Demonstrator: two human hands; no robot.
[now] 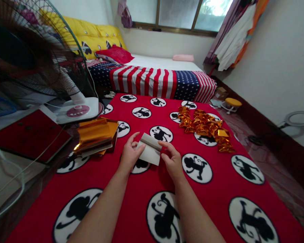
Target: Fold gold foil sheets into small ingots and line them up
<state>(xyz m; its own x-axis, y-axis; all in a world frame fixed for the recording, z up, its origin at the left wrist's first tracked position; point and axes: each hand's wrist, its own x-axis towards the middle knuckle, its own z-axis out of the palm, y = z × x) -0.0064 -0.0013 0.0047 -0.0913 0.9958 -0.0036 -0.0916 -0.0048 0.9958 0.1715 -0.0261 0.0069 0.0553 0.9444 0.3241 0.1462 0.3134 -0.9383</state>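
Observation:
Between my two hands is a small sheet of paper [150, 156], its pale grey-white side up, with a folded strip running across its upper part. My left hand [130, 151] grips its left edge, thumb on top and fingers behind. At the right edge, my right hand [171, 156] pinches the paper near the fold with thumb and fingers. A stack of shiny gold-orange foil paper [95, 133] lies to the left of my left hand. Several folded gold foil pieces [205, 123] sit in rows beyond my right hand.
The red cloth with monkey prints [147, 179] covers the surface under my hands. A fan [78, 108] stands at the left, beside a dark red board [27, 131] and a white cable. A bed with a striped and starred cover [147, 81] stands behind. A yellow stool [233, 102] is at the right.

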